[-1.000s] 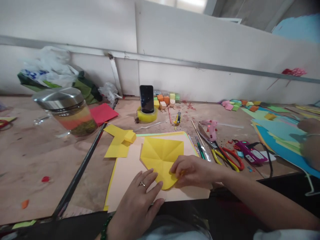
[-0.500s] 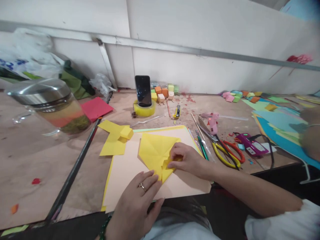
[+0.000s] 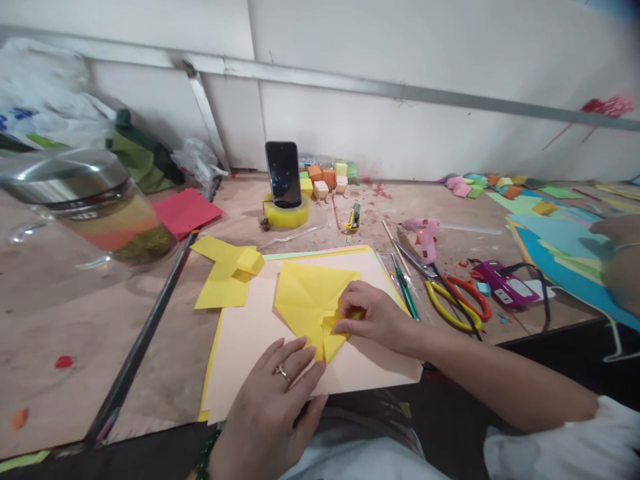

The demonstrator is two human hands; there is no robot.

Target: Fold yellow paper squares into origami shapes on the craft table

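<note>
A creased yellow paper square [image 3: 307, 300] lies on a peach sheet [image 3: 250, 353] at the table's near edge. My left hand [image 3: 273, 407], with a ring on one finger, lies flat and open, its fingertips pressing the paper's lower point. My right hand [image 3: 373, 317] is closed in a pinch on the paper's right corner, which is folded over toward the middle.
More yellow paper and a small yellow cube [image 3: 250, 260] lie to the left. A lidded glass jar [image 3: 95, 213] stands far left. A phone [image 3: 283, 173] stands in a tape roll. Scissors [image 3: 450, 303], glue guns [image 3: 425, 237] and coloured sheets [image 3: 565, 247] lie on the right, where another person's hand [image 3: 620, 267] rests.
My right hand has lifted the paper's right corner and folded it inward. The left hand stayed pressed on the lower point. The view shifted down and left.
</note>
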